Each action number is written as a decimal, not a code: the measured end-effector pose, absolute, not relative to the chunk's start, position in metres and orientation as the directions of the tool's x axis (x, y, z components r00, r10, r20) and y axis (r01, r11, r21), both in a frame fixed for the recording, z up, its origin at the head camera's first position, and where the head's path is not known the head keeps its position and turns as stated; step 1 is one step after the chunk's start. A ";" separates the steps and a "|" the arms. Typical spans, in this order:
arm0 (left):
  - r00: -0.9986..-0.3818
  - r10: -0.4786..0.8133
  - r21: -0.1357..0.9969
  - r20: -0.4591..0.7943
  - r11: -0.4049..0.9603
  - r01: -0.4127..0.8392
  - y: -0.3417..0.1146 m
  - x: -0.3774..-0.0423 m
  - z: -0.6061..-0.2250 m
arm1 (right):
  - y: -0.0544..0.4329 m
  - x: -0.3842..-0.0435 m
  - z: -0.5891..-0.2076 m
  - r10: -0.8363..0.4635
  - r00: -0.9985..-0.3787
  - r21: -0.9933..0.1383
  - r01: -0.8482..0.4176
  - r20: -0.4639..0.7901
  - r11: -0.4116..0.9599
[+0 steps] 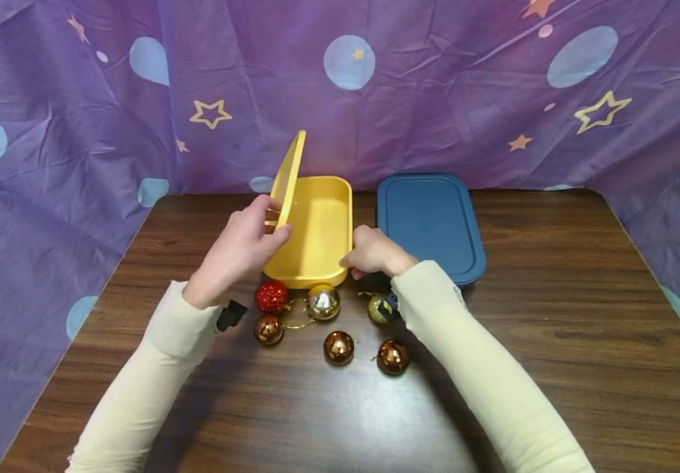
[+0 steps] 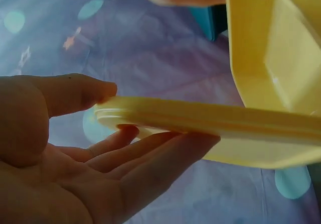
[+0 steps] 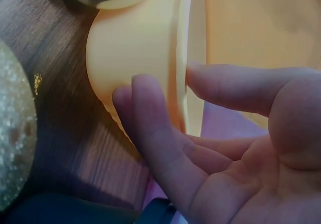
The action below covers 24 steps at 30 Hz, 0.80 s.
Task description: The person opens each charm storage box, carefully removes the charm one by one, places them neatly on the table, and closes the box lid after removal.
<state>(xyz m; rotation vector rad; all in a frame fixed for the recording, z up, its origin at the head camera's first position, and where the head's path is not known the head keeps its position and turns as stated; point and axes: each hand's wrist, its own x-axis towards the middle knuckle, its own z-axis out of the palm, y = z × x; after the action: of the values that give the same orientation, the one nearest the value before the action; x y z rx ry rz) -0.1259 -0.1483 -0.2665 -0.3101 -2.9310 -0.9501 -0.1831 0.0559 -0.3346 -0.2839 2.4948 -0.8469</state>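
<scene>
A yellow lid (image 1: 288, 174) stands tilted up along the left side of a yellow box (image 1: 318, 230). My left hand (image 1: 245, 236) pinches the lid's edge, thumb on one face and fingers on the other, as the left wrist view shows. At the box's front right corner, my right hand (image 1: 375, 251) grips the wall, with the thumb (image 3: 225, 86) inside the rim and curled fingers outside. Just in front of the box lie a red glitter bauble (image 1: 271, 297), a shiny gold bauble (image 1: 323, 302) and a brown bauble (image 1: 269, 329). The bare inside floor of the box shows.
A box with a blue lid (image 1: 428, 223) stands to the right. Under my right wrist is a gold glitter bauble (image 1: 378, 309), partly hidden. Two more brown baubles (image 1: 338, 347) lie nearer on the wooden table (image 1: 552, 328). A purple curtain (image 1: 434, 98) hangs behind.
</scene>
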 end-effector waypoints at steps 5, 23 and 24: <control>-0.960 0.236 0.460 0.149 0.843 0.278 -0.127 -0.125 -0.276 | 0.057 -0.183 -0.335 -0.340 -0.859 -0.628 -0.028 -0.383 0.778; -0.924 0.339 0.073 0.175 0.932 0.356 -0.085 -0.129 -0.315 | 0.061 -0.185 -0.339 -0.398 -0.837 -0.732 0.005 -0.376 0.681; -0.922 0.343 0.061 0.181 0.931 0.359 -0.084 -0.129 -0.317 | 0.061 -0.185 -0.339 -0.403 -0.833 -0.745 0.016 -0.379 0.667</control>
<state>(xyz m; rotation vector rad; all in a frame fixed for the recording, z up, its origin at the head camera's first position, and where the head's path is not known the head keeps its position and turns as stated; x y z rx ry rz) -0.1289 -0.0842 -0.3170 -0.5352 -2.9221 -0.1390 -0.1845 0.0612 -0.3388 -0.2988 2.3574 -1.0595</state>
